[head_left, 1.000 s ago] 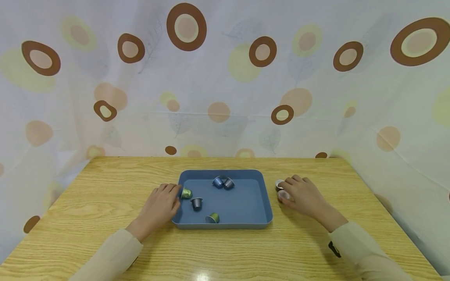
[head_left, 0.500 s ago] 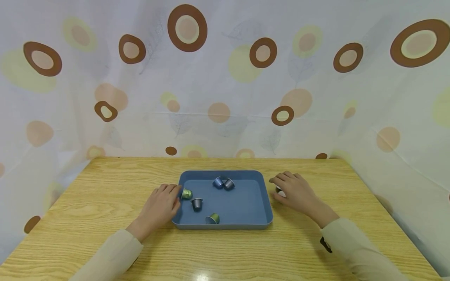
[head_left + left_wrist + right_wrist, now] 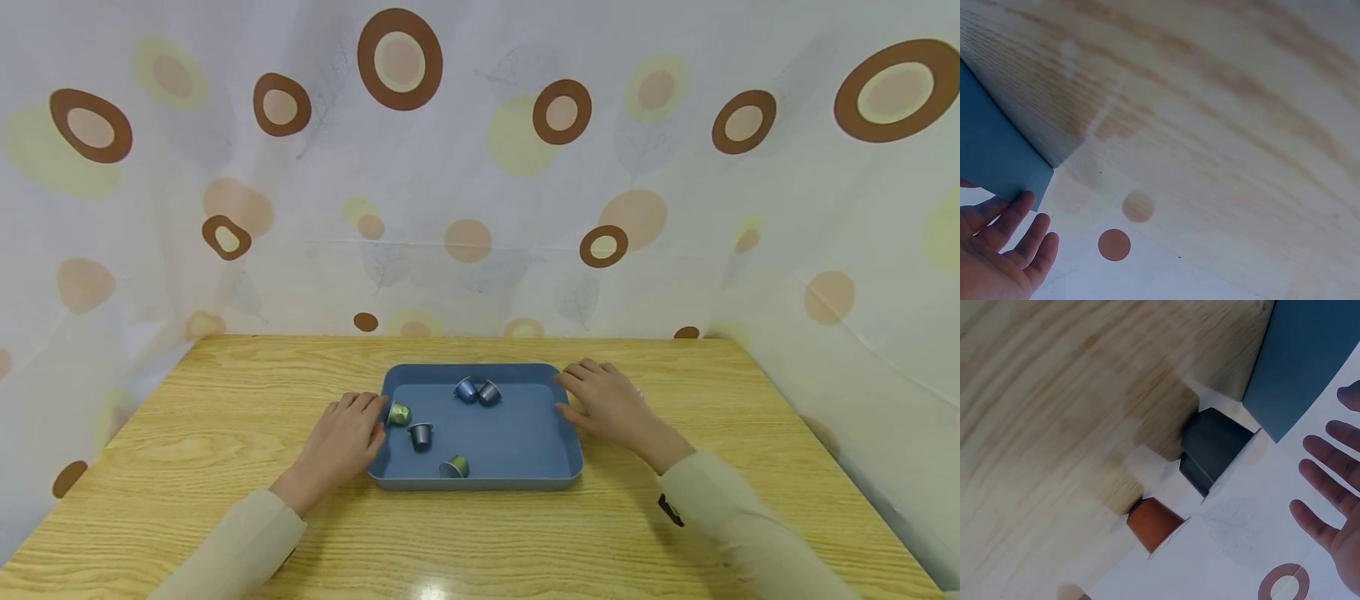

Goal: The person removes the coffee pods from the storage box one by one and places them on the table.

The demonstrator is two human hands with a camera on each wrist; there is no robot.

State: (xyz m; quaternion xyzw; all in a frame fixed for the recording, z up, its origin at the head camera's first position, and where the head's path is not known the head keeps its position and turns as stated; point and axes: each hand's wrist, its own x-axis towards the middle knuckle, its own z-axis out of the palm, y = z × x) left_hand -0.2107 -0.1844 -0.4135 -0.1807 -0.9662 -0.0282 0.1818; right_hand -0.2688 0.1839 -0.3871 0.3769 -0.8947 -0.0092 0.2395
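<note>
A shallow blue tray (image 3: 517, 437) rests on the wooden table. My left hand (image 3: 337, 446) is at its left side, fingertips touching the rim; in the left wrist view these fingers (image 3: 1004, 228) are loosely extended against the wall. Over the right rim reaches my right hand (image 3: 611, 408), fingers spread and holding nothing. Inside the tray lie coffee capsules: a blue one (image 3: 466, 390) beside a grey one (image 3: 489, 393), a light green one (image 3: 399, 414), a dark grey one (image 3: 421, 436) and a green one (image 3: 454, 467).
In the right wrist view, black capsules (image 3: 1216, 440) overlap and an orange capsule (image 3: 1154, 524) stands beside them on the table (image 3: 480, 542), outside the tray. My right hand mostly hides them in the head view. A patterned cloth (image 3: 465, 167) hangs around the table.
My right hand has moved left, from over the capsules beside the tray to the tray's right rim. My left hand and the capsules in the tray have stayed put.
</note>
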